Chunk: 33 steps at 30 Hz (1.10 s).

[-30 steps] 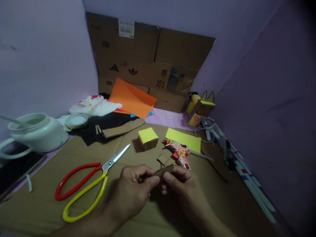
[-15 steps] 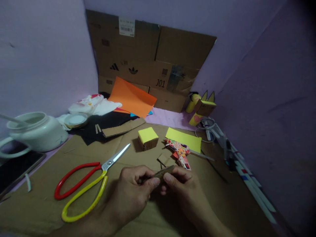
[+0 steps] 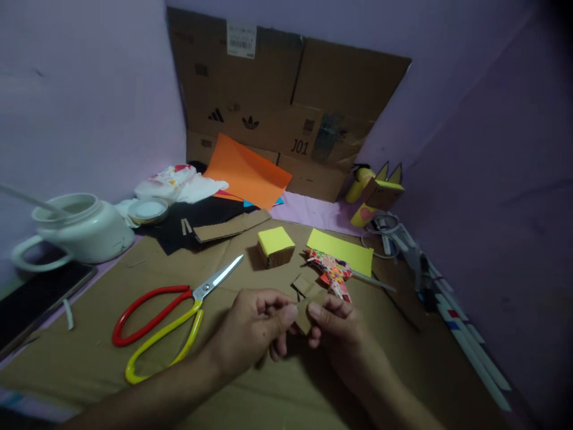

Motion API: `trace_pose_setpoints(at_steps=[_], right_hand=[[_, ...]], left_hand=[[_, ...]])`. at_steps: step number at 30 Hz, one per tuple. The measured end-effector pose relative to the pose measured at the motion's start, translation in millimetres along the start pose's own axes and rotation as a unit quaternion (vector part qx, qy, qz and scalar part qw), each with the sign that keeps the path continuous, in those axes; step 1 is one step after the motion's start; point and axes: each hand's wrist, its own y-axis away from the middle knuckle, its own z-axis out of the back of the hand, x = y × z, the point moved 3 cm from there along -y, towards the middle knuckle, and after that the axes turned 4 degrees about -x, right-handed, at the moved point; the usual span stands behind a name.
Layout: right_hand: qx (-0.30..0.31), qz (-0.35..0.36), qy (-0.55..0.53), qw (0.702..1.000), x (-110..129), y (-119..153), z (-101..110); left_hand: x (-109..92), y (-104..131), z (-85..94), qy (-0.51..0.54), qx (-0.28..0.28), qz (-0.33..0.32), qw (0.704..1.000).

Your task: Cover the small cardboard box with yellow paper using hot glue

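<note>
A small piece of cardboard (image 3: 305,318) is pinched between my two hands, above the cardboard sheet on the table. My left hand (image 3: 257,325) grips its left edge with thumb and fingers. On the other side, my right hand (image 3: 335,322) holds its right edge, thumb on top. Just beyond lie another small cardboard piece (image 3: 305,284) and a flower-patterned glue gun (image 3: 331,272). A small cardboard box with a yellow top (image 3: 276,242) stands behind my hands. Scissors with red and yellow handles (image 3: 197,297) lie partly spread to the left of my left hand.
At the left are a white pot (image 3: 85,230) and a dark phone (image 3: 45,298). Cardboard strips (image 3: 233,227), orange paper (image 3: 248,173) and yellow paper (image 3: 353,254) lie farther back. A large cardboard panel (image 3: 250,89) leans on the wall. Glue sticks (image 3: 477,352) line the right edge.
The cardboard piece, seen nearly edge-on before, is now turned so its flat face shows. My fingers have shifted around it. The whole view has moved slightly.
</note>
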Motion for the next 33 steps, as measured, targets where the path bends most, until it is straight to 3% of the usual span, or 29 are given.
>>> trace_pose_setpoints(at_steps=[5,11,24,29,33], right_hand=[[-0.029,-0.051,-0.064,0.996,-0.2,-0.4,0.7],[-0.004,-0.009,-0.034,0.999,0.1,7.0,-5.2],[0.046,0.038,0.031,0.998,2.5,10.0,-4.5],[0.041,0.091,0.124,0.987,3.6,11.4,-3.9],[0.018,0.106,0.195,0.975,5.9,15.1,-6.8]], left_hand=[[1.7,-3.4,1.9,0.068,-0.019,0.025,0.997],[-1.5,1.4,-2.0,0.079,-0.017,-0.017,0.997],[-5.3,5.7,0.1,0.061,-0.023,-0.007,0.998],[-0.1,4.6,-0.6,0.064,0.012,-0.001,0.998],[2.9,3.5,-0.5,0.005,0.016,0.017,1.0]])
